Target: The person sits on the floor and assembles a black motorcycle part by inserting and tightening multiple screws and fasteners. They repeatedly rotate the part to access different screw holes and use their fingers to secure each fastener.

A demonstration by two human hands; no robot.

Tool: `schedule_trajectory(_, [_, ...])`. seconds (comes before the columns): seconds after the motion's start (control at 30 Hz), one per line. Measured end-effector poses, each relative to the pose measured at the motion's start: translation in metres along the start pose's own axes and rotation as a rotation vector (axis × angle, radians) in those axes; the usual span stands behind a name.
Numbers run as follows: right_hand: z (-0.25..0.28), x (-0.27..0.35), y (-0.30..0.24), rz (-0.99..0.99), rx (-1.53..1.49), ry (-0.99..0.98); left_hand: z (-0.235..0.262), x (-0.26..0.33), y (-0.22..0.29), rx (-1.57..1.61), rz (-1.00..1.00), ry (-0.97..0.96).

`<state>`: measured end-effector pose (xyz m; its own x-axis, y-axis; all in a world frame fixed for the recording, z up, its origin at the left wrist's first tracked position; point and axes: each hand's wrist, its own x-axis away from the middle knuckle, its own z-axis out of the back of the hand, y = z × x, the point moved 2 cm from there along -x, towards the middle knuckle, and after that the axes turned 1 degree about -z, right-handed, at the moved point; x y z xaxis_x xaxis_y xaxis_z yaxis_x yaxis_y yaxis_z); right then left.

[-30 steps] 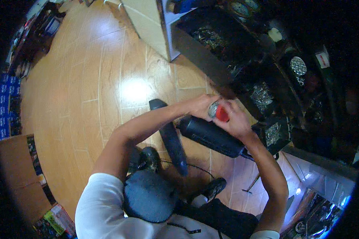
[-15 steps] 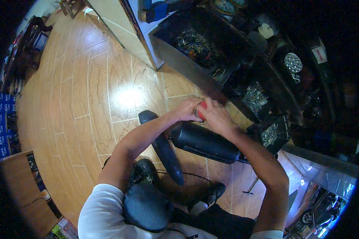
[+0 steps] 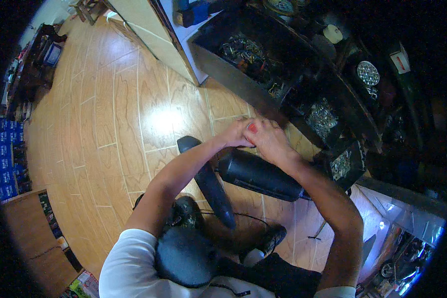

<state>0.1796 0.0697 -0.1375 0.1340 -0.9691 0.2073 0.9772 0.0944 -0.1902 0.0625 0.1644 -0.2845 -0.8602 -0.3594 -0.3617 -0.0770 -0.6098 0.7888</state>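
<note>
Out in front of me, my left hand [image 3: 238, 133] and my right hand [image 3: 269, 141] meet, both closed around a small red object [image 3: 252, 128]. Only a patch of it shows between the fingers, so its kind cannot be made out. Just below the hands lies a thick black cylindrical piece [image 3: 260, 175], much like a motorcycle muffler, passing under my right forearm. Beside its left end is a long, narrow black piece [image 3: 212, 191] with tapered ends, reaching under my left forearm.
Dark open bins [image 3: 241, 52] with loose metal hardware stand ahead to the right; a smaller box [image 3: 341, 166] of hardware is near my right forearm. A T-handled tool [image 3: 315, 237] rests on the tiled floor [image 3: 129, 116]. Blue boxes [image 3: 5, 161] are stacked far left.
Less of the red object shows, as my fingers have closed further over it. The whole view has shifted slightly, and the black pieces lie as before.
</note>
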Motion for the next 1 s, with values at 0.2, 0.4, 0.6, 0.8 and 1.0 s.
schedule_trajectory(0.2, [-0.015, 0.06, 0.043, -0.31, -0.106, 0.072, 0.007, 0.003, 0.006, -0.045, 0.338, -0.244])
schedule_trajectory(0.4, [-0.028, 0.08, 0.06, -0.371, -0.205, 0.295, 0.069, 0.056, 0.051, -0.269, 0.393, 0.013])
schedule_trajectory(0.6, [-0.027, 0.04, 0.045, -0.211, -0.2, 0.394, 0.103, 0.146, 0.109, -0.01, 0.904, 0.791])
schedule_trajectory(0.8, [-0.047, 0.003, 0.036, -0.369, -0.148, 0.089, 0.086, 0.196, 0.108, 0.882, 1.514, 0.81])
schedule_trajectory(1.0, [-0.059, -0.006, 0.034, -0.367, -0.182, 0.06, 0.07, 0.189, 0.09, 1.21, 1.251, 0.742])
